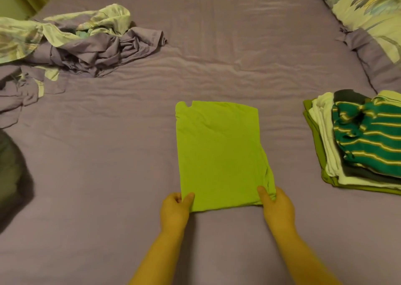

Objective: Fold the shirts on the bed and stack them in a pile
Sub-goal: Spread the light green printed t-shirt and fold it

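A lime-green shirt lies flat on the purple bed sheet, folded into a long narrow rectangle. My left hand pinches its near left corner, thumb on top. My right hand pinches its near right corner, where the cloth bunches a little. At the right edge of the bed sits a pile of folded shirts; a green striped shirt is on top, with dark, white and green layers under it.
A crumpled heap of purple and floral bedding lies at the far left. A floral pillow lies at the far right corner. A dark object sits at the left edge. Curtains hang beyond the bed.
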Available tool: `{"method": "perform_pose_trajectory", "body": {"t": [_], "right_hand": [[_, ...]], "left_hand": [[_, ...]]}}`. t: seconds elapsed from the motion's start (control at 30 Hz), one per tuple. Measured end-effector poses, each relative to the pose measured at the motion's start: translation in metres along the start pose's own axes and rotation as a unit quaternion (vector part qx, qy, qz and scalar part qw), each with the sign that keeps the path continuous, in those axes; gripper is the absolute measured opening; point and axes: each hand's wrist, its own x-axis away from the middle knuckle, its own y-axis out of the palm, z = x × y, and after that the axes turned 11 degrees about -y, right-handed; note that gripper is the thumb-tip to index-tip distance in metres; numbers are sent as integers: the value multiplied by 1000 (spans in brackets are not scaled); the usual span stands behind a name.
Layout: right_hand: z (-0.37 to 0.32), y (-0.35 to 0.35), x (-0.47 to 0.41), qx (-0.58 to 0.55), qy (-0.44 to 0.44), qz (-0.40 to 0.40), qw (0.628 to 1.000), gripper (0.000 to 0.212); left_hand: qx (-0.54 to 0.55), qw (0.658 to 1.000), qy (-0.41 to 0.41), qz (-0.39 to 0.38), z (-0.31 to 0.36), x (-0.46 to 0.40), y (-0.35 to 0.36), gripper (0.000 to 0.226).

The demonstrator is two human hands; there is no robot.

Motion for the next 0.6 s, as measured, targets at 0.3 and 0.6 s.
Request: {"method": "perform_pose_trajectory", "body": {"t": [0.3,0.6], "right_hand": [[20,-37,89,-315,173,22,933,23],[57,-96,212,-222,104,-52,968,60]], "left_hand": [[230,958,-145,-91,-51,87,-37,13],[139,979,-131,-78,-148,207,-81,12]]}}
